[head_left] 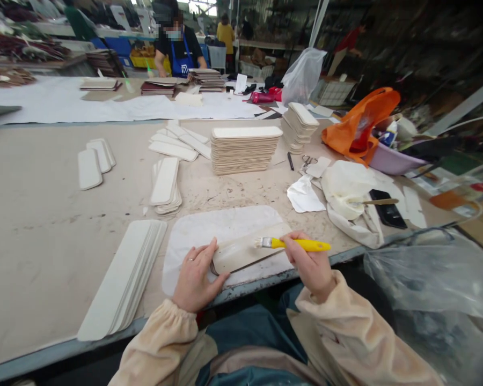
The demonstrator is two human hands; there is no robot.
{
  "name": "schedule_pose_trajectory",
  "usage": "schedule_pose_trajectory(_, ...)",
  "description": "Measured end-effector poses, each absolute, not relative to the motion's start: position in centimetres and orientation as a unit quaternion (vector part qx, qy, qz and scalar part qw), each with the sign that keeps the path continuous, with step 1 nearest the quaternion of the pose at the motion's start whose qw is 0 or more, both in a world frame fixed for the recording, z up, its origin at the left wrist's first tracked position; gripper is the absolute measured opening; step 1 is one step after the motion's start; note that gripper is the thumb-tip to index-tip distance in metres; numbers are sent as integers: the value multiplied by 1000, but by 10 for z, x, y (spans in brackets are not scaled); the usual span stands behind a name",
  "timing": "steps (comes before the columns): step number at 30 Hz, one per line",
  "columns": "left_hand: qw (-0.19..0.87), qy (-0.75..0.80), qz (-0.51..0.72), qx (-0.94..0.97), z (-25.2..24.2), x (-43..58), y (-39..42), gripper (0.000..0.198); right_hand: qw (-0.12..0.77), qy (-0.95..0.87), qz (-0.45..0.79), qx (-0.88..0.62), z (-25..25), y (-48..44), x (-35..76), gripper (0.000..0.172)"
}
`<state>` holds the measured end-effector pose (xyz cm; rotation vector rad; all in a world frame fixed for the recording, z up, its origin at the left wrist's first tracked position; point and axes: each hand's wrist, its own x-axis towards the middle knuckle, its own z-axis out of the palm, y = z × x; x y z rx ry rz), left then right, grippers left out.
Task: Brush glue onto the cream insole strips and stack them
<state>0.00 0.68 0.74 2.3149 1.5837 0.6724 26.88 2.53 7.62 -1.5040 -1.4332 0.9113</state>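
In my right hand (310,264) is a paintbrush (300,244) with a yellow handle, its bristles on or just above a long pale panel (235,255) with rounded corners. My left hand (198,276) rests at the panel's left end, thumb along the near edge and fingers at the far side, gripping it. Beneath the panel lies a white sheet (185,228) at the table's front edge. A fanned stack of long white strips (123,279) is left of my left hand. To the right of my right hand sits a white bag-like wrapping (348,187) with a pale mass and a flat stick (380,202).
Behind the sheet stand a tall stack of panels (245,153) and a smaller stack (300,127). Scissors (308,161), a black phone (387,209) and a purple basin (398,158) with an orange bag (362,126) are at right. A co-worker (181,51) stands across the table.
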Motion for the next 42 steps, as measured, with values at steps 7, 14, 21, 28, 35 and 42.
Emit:
schedule_pose_trajectory(7,140,551,245,786,9,2,5,83,377,-577,505,-519,57,14,207,25)
schedule_pose_trajectory(14,131,553,221,792,7,1,5,83,329,-639,418,-556,63,25,228,25)
schedule_pose_trajectory(21,118,553,213,797,6,1,6,78,302,-661,329,-603,69,37,277,28)
schedule_pose_trajectory(28,98,547,225,800,5,1,6,75,270,-685,183,-651,76,44,319,28)
schedule_pose_trajectory(35,88,543,230,803,6,2,6,75,179,-795,-20,-579,72,17,300,20)
schedule_pose_trajectory(42,98,543,236,800,2,1,6,77,134,-874,45,-465,67,-10,231,14)
